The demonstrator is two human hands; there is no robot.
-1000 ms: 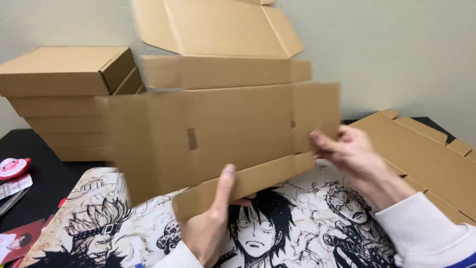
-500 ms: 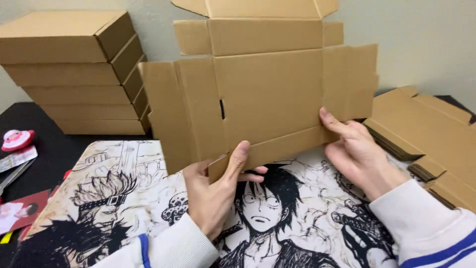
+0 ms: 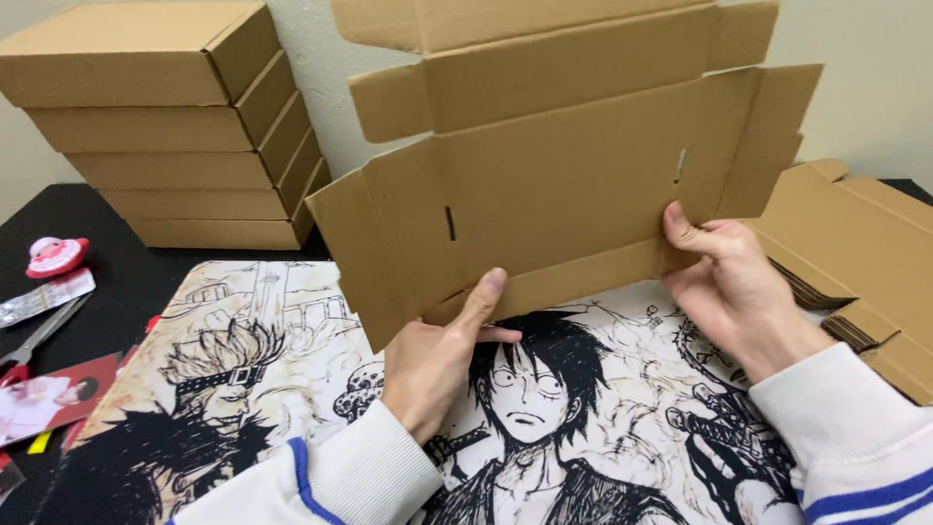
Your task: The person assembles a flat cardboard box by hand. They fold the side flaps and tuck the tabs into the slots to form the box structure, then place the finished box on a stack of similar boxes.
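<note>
**Flat carton blank held upright in both hands**

Far left of the left hand, a pink round gadget [image 3: 55, 257], a silvery packet [image 3: 46, 297] and a red photo card [image 3: 53, 393] lie on the black table [image 3: 117, 292]. Behind and left of that hand stands a stack of closed brown boxes [image 3: 185, 126] against the pale wall [image 3: 875, 87]. The left hand [image 3: 439, 358] grips the lower edge of the unfolded cardboard blank [image 3: 573, 194], thumb pressed up on its front. The blank stands tilted above a black-and-white comic-art mat [image 3: 292, 360]. The right hand [image 3: 734, 287] clamps the blank's lower right edge, well apart from the left. Right of it lies a pile of flat cardboard blanks [image 3: 865, 253].
</note>
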